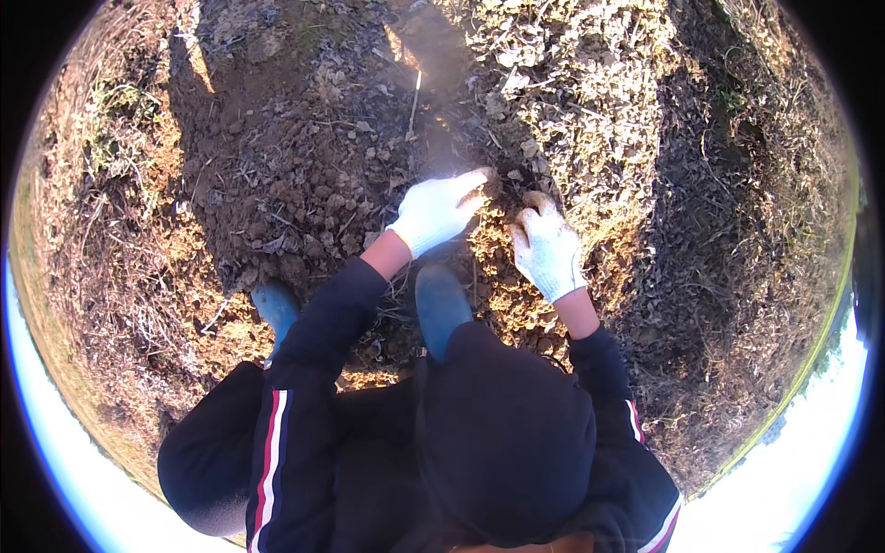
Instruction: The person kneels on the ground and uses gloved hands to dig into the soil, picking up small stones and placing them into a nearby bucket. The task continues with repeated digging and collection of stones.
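Note:
My left hand (437,213), in a white knitted glove, reaches right over the dug soil, with soiled fingertips against dark earth. Whether a clod sits between those fingertips I cannot tell. My right hand (548,243), gloved the same way, is just to the right with its fingers bent and stained brown. Its fingertips are down at the dark loose soil (513,188), and what they may hold is hidden. Crumbly orange-brown soil (489,231) shows between the two hands.
Two blue boots (441,304) stand on the ground below my hands. A mound of dark clods (304,186) lies to the left. Dry leaf litter (601,97) covers the sunlit strip at right, beside a shaded strip (698,228). A thin dry stalk (415,104) lies ahead.

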A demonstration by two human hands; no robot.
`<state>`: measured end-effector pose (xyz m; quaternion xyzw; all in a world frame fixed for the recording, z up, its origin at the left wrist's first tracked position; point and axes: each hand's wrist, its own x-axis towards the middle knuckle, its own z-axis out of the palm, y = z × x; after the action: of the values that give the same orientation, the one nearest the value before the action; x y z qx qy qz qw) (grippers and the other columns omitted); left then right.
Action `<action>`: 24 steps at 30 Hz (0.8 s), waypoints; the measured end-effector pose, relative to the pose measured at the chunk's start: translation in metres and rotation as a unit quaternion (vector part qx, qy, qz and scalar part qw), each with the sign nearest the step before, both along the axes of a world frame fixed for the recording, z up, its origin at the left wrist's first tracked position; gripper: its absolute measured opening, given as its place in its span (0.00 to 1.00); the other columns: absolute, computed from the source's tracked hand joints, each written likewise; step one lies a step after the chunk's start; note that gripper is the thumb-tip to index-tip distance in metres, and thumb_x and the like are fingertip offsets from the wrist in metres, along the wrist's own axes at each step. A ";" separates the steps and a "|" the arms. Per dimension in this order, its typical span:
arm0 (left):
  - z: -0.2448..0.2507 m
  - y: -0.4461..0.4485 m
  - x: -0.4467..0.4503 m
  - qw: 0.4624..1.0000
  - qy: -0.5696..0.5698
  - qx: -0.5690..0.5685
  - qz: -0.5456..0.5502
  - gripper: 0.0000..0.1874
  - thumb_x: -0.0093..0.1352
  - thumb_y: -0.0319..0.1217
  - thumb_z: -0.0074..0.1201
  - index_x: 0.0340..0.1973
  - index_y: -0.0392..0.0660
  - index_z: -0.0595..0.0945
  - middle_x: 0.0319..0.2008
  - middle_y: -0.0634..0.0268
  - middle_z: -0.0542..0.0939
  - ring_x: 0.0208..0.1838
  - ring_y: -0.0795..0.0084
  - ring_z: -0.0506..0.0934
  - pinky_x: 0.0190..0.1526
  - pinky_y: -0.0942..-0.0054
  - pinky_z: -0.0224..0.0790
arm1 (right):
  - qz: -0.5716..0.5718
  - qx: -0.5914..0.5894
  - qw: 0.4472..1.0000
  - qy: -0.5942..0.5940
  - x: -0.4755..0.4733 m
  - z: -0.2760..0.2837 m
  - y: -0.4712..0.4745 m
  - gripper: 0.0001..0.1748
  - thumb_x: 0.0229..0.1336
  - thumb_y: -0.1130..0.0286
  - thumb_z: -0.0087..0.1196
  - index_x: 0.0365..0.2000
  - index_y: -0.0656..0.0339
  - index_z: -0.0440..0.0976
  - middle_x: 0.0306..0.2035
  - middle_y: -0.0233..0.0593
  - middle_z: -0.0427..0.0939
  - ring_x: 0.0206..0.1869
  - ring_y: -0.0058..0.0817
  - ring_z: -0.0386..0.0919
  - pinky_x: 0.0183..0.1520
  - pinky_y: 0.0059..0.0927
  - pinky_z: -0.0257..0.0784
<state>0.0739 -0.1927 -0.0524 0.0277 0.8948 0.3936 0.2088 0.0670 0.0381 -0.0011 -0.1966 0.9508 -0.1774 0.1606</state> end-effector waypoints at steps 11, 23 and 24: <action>0.031 -0.032 0.001 0.984 -0.147 -0.075 -0.060 0.16 0.72 0.45 0.63 0.48 0.51 0.89 0.44 0.55 0.89 0.50 0.50 0.86 0.51 0.55 0.79 | -0.026 -0.090 0.996 -0.005 -0.010 -0.010 -0.016 0.17 0.62 0.65 0.62 0.51 0.56 0.82 0.53 0.43 0.84 0.52 0.46 0.84 0.55 0.43 0.80; 0.019 -0.022 0.018 0.981 -0.132 0.083 0.115 0.30 0.70 0.44 0.66 0.62 0.42 0.80 0.54 0.46 0.86 0.59 0.49 0.84 0.60 0.57 0.77 | -0.006 -0.103 0.994 -0.031 0.001 -0.049 -0.058 0.29 0.51 0.65 0.67 0.56 0.55 0.75 0.51 0.47 0.80 0.54 0.51 0.80 0.57 0.48 0.77; 0.023 -0.020 0.016 0.979 -0.155 0.083 0.105 0.30 0.70 0.44 0.66 0.63 0.42 0.80 0.55 0.46 0.86 0.60 0.49 0.84 0.61 0.57 0.76 | -0.017 -0.105 0.993 -0.042 0.002 -0.049 -0.059 0.29 0.50 0.69 0.66 0.56 0.56 0.75 0.50 0.48 0.82 0.54 0.51 0.81 0.57 0.47 0.77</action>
<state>0.0898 -0.2129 -0.0294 -0.1106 0.8136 0.4856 0.2999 0.0686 -0.0211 -0.0503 -0.1886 0.9225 -0.2872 0.1758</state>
